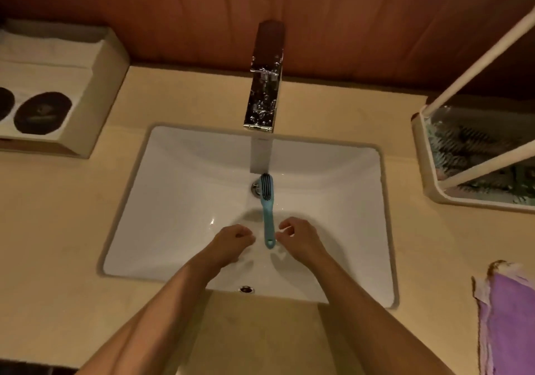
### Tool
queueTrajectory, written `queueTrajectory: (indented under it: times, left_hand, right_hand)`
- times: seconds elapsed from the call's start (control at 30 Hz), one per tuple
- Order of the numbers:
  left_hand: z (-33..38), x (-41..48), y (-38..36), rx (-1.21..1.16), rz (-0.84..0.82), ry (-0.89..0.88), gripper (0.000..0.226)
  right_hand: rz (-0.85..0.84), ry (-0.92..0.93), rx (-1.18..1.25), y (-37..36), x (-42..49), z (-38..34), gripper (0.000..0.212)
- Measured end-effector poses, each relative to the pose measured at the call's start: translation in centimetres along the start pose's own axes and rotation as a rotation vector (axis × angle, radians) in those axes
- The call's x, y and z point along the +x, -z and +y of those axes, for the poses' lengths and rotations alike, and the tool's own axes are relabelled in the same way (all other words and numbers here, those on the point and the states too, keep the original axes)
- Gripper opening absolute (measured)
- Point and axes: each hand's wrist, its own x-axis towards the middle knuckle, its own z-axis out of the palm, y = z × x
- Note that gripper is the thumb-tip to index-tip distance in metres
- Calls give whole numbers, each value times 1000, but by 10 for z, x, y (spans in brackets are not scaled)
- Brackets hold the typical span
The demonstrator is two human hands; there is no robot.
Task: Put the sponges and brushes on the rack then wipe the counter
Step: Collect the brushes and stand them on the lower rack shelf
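From my remote seat, I take the white sink (173, 186) as my reference. The teal brush (267, 209) lies in its basin with the dark bristle head over the drain (255, 188) and the handle pointing toward the sink's near wall. The chrome faucet (265, 85) stands at the sink's far edge and reaches out over the basin.

Both arms reach in over the sink's near rim. The left grip (234, 241) hangs over the basin just left of the brush handle, its fingers curled in and nothing between them. The right grip (298, 238) sits just right of the handle's end. Its fingers are curled too, close to the handle, though I see no contact with it.

Right of the sink, on the beige surface (72, 230), stands the white-framed rack (434, 177); dark items show in its tray, too blurred to name. Nearer me on that side lies a purple cloth (506, 316). Left of the sink sits a beige box (95, 91) holding white folded cloths.
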Motion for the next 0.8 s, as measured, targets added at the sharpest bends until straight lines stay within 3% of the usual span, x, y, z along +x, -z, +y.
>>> queueTrajectory:
  times: [0.07, 0.17, 0.3, 0.43, 0.53, 0.63, 0.73, 0.8]
  left_hand:
    - [-6, 13, 2, -28, 12, 40, 5]
    - [-10, 27, 0, -33, -1, 68, 25]
    - [-12, 42, -1, -1, 21, 102, 9]
    - [-16, 55, -8, 39, 3, 111, 35]
    - [-19, 64, -14, 6, 16, 126, 34]
    - [-18, 66, -20, -35, 6, 149, 18]
    - [-17, 66, -23, -83, 0, 178, 31]
    - [-16, 64, -23, -117, -25, 191, 24]
  right_hand:
    - [-11, -38, -54, -12, 17, -3, 31]
    - [7, -109, -97, -22, 36, -3, 32]
    - [32, -131, -146, -36, 53, -2, 29]
    - [87, -172, -90, -43, 58, 0, 23]
    - [72, -199, -23, -49, 60, 3, 7]
    - [34, -231, 87, -53, 57, 2, 20]
    - [1, -260, 123, -56, 57, 3, 23]
    - [-19, -286, 147, -57, 58, 3, 20]
